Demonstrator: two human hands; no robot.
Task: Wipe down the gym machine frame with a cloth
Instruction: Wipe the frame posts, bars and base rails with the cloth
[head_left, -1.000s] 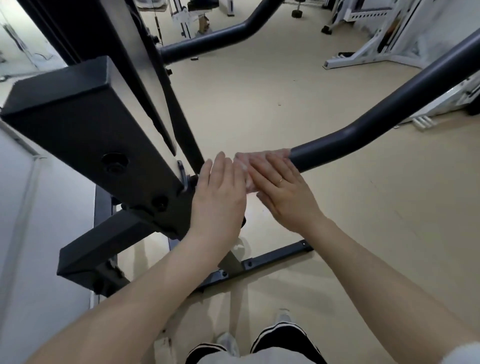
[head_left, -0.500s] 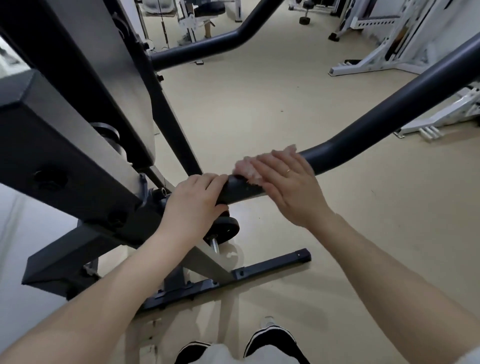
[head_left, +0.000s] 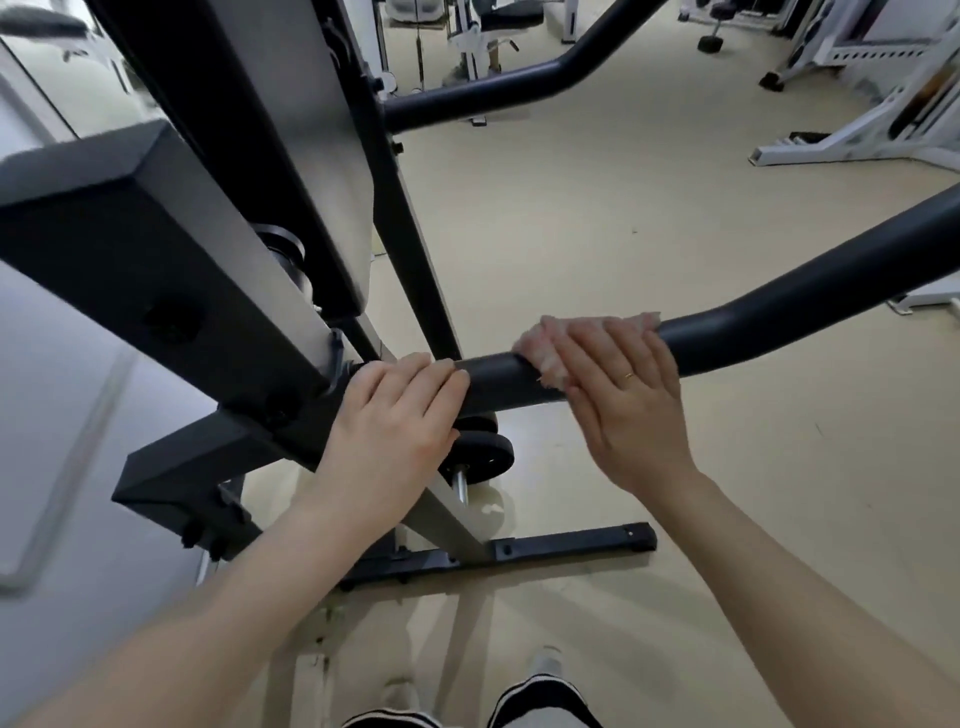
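Nearest the camera were the person's 2 shoes (head_left: 540, 696) on the beige floor (head_left: 675, 519), with both bare forearms reaching up from there. The left hand (head_left: 389, 421) had its fingers curled over the top of the dark round bar (head_left: 779, 306), right where that bar met the boxy black beam (head_left: 130, 249) of the gym machine frame. Just beside it, with a short bare stretch of bar between them, the right hand (head_left: 618, 395) lay over a pale pinkish cloth (head_left: 540, 345), pressing it onto the bar with fairly straight fingers draped over the top; there was a ring on 1 finger. The cloth peeked out at both sides of that hand. Under the hands you could see a small black weight plate (head_left: 480, 457) on a metal peg and the frame's flat base foot (head_left: 571, 545) on the floor. Further back a second dark bar (head_left: 493, 91) bent away, and white gym equipment (head_left: 857, 135) stood well apart at the far right.
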